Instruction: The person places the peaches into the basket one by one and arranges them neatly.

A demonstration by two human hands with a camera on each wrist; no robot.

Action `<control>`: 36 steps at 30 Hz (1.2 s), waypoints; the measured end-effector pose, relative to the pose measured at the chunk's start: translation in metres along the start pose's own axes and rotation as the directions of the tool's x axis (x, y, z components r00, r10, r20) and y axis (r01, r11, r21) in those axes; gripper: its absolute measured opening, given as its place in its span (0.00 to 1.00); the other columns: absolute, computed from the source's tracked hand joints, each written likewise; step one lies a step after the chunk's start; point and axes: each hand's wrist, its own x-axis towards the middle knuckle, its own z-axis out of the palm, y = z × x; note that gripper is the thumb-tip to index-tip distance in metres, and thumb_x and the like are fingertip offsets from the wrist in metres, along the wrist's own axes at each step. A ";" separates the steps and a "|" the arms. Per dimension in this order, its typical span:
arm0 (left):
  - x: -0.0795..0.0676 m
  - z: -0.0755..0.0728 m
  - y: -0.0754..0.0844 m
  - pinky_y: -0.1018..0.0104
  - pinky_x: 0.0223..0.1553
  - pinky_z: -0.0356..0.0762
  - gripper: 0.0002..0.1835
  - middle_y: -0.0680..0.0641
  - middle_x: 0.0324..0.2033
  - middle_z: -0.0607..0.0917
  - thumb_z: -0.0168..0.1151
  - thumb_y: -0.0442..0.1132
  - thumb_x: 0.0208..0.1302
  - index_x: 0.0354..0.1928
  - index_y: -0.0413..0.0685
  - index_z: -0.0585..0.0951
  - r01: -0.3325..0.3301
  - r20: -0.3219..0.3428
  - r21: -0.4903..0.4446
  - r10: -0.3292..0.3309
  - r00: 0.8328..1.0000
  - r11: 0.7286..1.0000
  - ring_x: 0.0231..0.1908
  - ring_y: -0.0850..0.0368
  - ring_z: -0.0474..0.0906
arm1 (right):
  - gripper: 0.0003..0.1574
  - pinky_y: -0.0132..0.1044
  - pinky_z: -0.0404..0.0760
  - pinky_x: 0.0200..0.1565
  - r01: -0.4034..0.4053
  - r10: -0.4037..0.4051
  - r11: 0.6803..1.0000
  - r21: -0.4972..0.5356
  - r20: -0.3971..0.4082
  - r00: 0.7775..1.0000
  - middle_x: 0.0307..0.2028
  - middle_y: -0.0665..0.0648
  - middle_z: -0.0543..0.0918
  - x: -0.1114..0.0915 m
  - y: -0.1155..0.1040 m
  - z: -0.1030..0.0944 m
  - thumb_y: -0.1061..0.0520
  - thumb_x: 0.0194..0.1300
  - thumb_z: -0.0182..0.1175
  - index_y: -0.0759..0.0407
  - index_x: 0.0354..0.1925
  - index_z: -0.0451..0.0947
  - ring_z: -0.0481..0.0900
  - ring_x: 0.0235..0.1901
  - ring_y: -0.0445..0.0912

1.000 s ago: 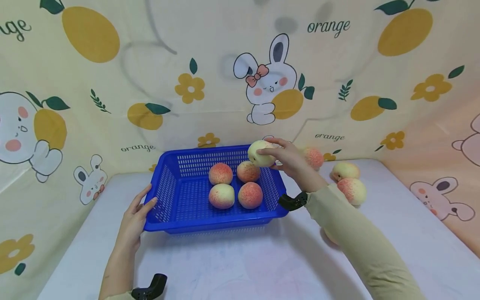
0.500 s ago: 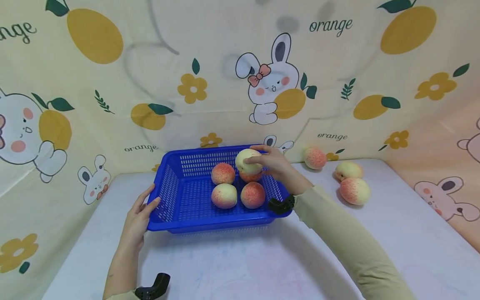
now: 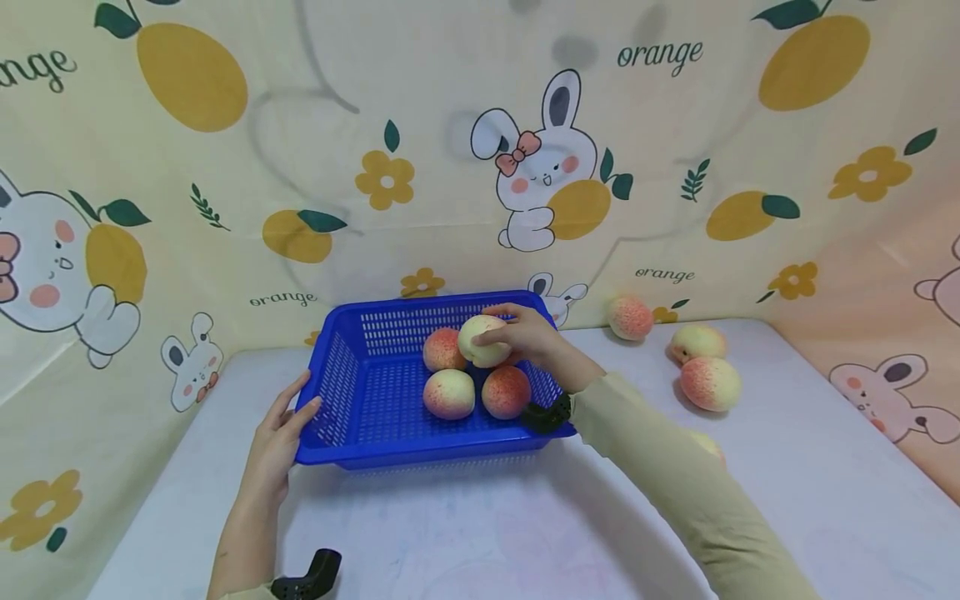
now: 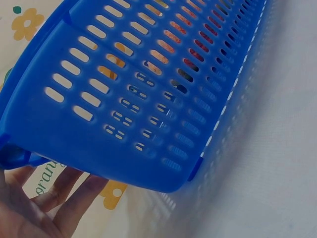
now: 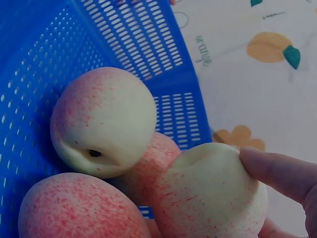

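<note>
Head view | pale peach (image 3: 482, 340) is pinched now in the curled right hand (image 3: 534, 340), over the right half of the blue basket (image 3: 427, 457) | basket's left end is gripped by the left hand (image 3: 272, 442) | blushed peaches (image 3: 448, 395) are clustered inside | loose peaches (image 3: 710, 384) are spread on the desk (image 3: 450, 533)

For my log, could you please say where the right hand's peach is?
In the head view, the held peach is over the right half of the basket, just right of the rear-left red peach.
</note>
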 end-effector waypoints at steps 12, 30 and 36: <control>0.000 0.001 0.000 0.40 0.66 0.59 0.34 0.34 0.72 0.54 0.49 0.57 0.70 0.74 0.69 0.52 -0.003 -0.003 -0.013 0.003 1.000 1.000 0.65 0.35 0.59 | 0.35 0.49 0.79 0.53 -0.009 0.016 0.988 -0.153 0.044 0.999 0.63 0.66 0.70 0.004 0.003 0.007 0.60 0.57 0.67 0.56 0.63 0.70 0.75 0.57 0.58; 0.000 0.001 0.000 0.41 0.66 0.60 0.34 0.35 0.72 0.53 0.49 0.58 0.70 0.74 0.70 0.51 0.010 -0.008 -0.012 -0.010 1.000 1.000 0.65 0.37 0.60 | 0.25 0.52 0.74 0.58 -0.098 0.166 0.959 -0.265 0.251 0.954 0.55 0.64 0.76 0.003 0.011 0.003 0.46 0.69 0.55 0.61 0.56 0.74 0.76 0.56 0.58; 0.000 0.001 0.000 0.42 0.65 0.61 0.34 0.34 0.71 0.55 0.49 0.59 0.70 0.74 0.70 0.51 0.009 -0.006 -0.008 -0.009 1.000 1.000 0.64 0.38 0.61 | 0.28 0.51 0.74 0.59 -0.072 0.146 0.955 -0.288 0.242 0.959 0.57 0.66 0.75 0.001 0.009 0.001 0.49 0.68 0.57 0.60 0.62 0.72 0.75 0.57 0.57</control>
